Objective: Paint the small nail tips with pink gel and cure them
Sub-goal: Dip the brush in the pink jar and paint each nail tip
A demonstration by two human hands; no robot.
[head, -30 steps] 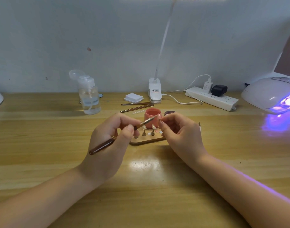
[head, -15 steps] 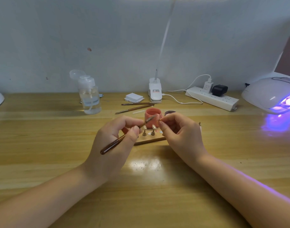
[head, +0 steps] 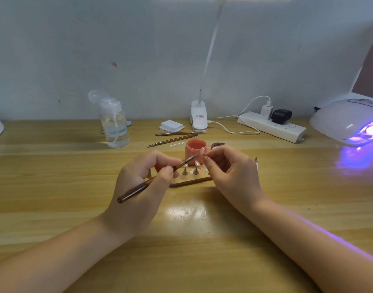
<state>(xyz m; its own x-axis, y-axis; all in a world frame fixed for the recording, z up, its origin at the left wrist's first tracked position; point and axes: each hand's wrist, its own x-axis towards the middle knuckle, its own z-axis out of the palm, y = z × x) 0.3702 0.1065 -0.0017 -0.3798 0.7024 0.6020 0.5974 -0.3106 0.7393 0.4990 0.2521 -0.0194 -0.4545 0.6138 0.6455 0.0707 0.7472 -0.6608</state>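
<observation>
Wooden-handled brush [head: 151, 181] in left hand's [head: 143, 187] pinch, right hand [head: 230, 174] pinching nail tip [head: 202, 152].

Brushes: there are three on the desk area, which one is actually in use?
The dark-handled brush gripped in the left hand, its tip at the nail tip pinched by the right hand. The other two brushes lie untouched behind the pink gel pot.

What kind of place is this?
Probably a nail-art work desk: a curing lamp glows purple, a pot of pink gel stands open, and the left hand holds a thin brush.
</observation>
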